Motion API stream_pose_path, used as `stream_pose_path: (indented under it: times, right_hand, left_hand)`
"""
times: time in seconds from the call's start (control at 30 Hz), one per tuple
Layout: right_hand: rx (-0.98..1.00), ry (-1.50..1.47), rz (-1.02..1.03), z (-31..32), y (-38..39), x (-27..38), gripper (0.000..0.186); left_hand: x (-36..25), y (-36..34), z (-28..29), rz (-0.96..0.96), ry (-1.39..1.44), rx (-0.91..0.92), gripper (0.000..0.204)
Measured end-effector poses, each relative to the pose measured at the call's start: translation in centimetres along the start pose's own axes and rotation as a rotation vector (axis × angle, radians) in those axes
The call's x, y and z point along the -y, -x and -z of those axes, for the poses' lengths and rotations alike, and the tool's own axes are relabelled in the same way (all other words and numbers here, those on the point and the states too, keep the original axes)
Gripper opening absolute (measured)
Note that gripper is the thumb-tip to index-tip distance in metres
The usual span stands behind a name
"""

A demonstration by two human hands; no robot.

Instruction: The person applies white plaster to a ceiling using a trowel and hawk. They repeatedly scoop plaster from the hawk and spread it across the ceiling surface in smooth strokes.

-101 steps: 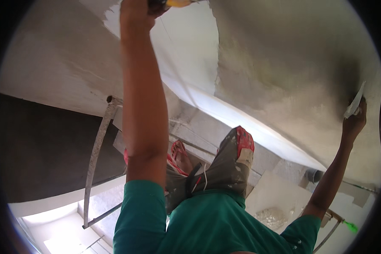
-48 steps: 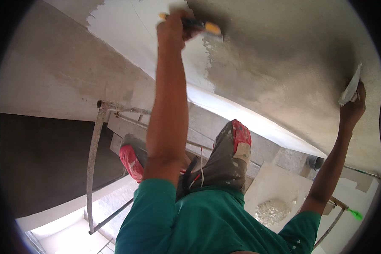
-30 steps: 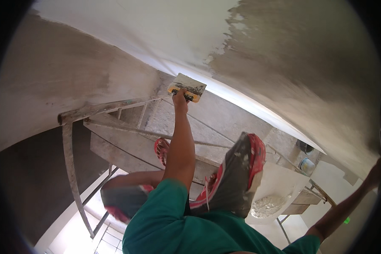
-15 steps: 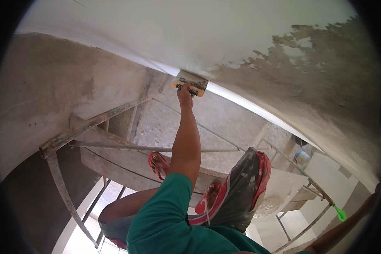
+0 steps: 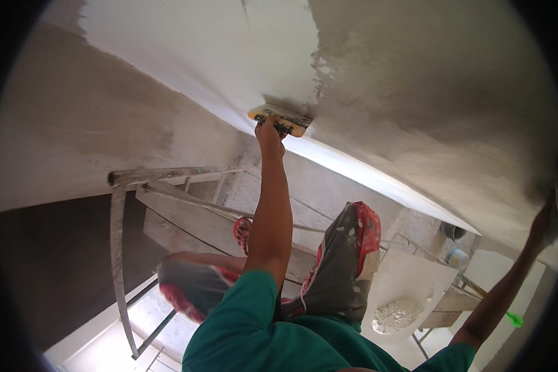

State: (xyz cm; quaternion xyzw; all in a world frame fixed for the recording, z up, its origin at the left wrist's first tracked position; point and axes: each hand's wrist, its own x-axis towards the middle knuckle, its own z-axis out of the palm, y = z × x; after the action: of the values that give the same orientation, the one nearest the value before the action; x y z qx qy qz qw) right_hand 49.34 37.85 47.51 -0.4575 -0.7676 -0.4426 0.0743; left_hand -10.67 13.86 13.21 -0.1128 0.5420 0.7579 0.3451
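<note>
My left hand (image 5: pixel 270 136) grips the yellow-and-dark handle of a wide putty knife (image 5: pixel 291 121). Its blade lies against the wall, at the lower border of a patch of smooth white putty (image 5: pixel 204 49). Bare grey-brown wall (image 5: pixel 428 93) extends to the right of the patch. My right hand (image 5: pixel 544 224) is raised at the right rim, by the wall and a dark shape. Shadow hides its fingers, so I cannot tell whether it holds anything. Beside my right knee is a pale board (image 5: pixel 409 279) with a lumpy heap of white putty (image 5: pixel 397 316).
Metal scaffold tubes (image 5: pixel 119 248) run along the left, with planks (image 5: pixel 180 232) under my feet. To the lower right are a dark bucket (image 5: pixel 452 232), a white bucket (image 5: pixel 457 258) and a bright green object (image 5: pixel 514 320). Another wall (image 5: pixel 80 124) meets this one at left.
My view has shifted along the wall, showing more bare surface at right. The putty knife stays against the wall, its blade more tilted. My right arm has risen, and my left leg has moved.
</note>
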Motion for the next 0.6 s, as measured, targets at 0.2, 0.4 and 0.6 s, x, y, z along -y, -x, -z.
stream_pose_path:
  times: [0.2, 0.4, 0.6]
  right_hand:
    - [-0.268, -0.774, -0.178, 6.3, -2.2, 4.7, 0.044]
    - [-0.271, -0.885, -0.271, 9.7, -3.0, 5.5, 0.045]
    - [-0.305, -0.663, -0.192, 8.3, -2.6, 4.3, 0.038]
  left_hand:
    - [-16.7, 13.7, -11.0, -0.194, -0.186, 0.047, 0.016]
    - [-30.9, 30.6, -19.7, -0.536, -0.345, 0.24, 0.018]
    - [-29.5, 28.2, -17.9, -0.617, -0.276, 0.284, 0.016]
